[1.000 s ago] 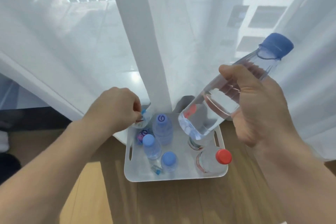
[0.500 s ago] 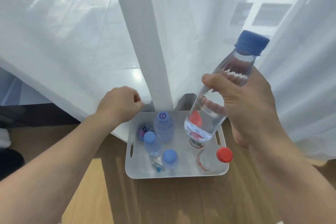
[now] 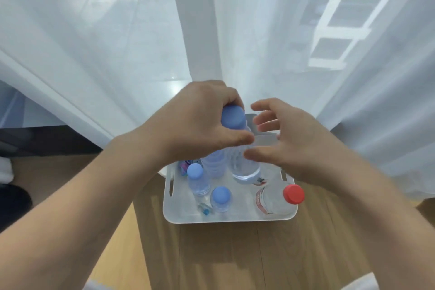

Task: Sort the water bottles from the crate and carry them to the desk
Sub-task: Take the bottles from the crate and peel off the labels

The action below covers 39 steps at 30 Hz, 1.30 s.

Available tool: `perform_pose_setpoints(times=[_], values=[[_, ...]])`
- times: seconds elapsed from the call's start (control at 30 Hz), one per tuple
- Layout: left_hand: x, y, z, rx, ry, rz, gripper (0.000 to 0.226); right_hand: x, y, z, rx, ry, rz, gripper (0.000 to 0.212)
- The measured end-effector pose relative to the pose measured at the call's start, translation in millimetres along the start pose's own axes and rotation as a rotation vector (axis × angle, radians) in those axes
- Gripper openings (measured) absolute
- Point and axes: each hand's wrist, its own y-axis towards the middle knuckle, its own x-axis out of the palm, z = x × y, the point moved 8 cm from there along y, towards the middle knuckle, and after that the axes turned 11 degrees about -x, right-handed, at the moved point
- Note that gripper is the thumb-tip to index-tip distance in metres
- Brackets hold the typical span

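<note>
A white crate (image 3: 230, 218) stands on the wooden floor by a sheer curtain. Above its far side I hold a clear blue-capped water bottle (image 3: 232, 117) upright. My left hand (image 3: 200, 125) is shut around its neck just below the cap. My right hand (image 3: 289, 141) is next to the bottle's body with fingers spread, holding nothing. In the crate stand two small blue-capped bottles (image 3: 195, 171) (image 3: 221, 195), a red-capped bottle (image 3: 293, 193) at the right, and another clear bottle (image 3: 213, 165) partly hidden under my left hand.
A small blue-tipped item (image 3: 205, 208) and a colourful wrapper (image 3: 184, 165) lie in the crate. White sheer curtains (image 3: 259, 42) hang just behind it. Dark furniture (image 3: 47, 141) sits at the left, and wooden floor (image 3: 223, 254) lies in front.
The blue-capped bottle went from my raised right hand to my left hand and came down over the crate. My right hand opened and my left hand left the crate's corner.
</note>
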Motion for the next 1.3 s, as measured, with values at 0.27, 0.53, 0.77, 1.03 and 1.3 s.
perform_pose_setpoints(times=[0.27,0.53,0.77,1.03,1.3], values=[[84.2,10.4,-54.7,-0.136,0.309,-0.288,0.028,-26.3,-7.2,9.1,0.063,-0.062,0.161,0.039],[158.3,-2.3,-72.1,-0.129,0.490,-0.494,0.036,-34.7,-7.5,16.1,0.096,-0.025,0.193,0.039],[159.8,13.5,-47.5,-0.043,0.539,-0.363,0.050,-40.1,-12.5,16.6,0.112,-0.038,0.240,0.038],[162.5,31.5,-14.0,0.006,0.207,-0.168,0.029,-57.1,-22.6,15.6,0.125,0.029,0.400,0.033],[88.0,27.9,-16.7,-0.111,-0.130,0.139,0.032,-35.4,-21.1,32.9,0.200,0.007,0.130,0.050]])
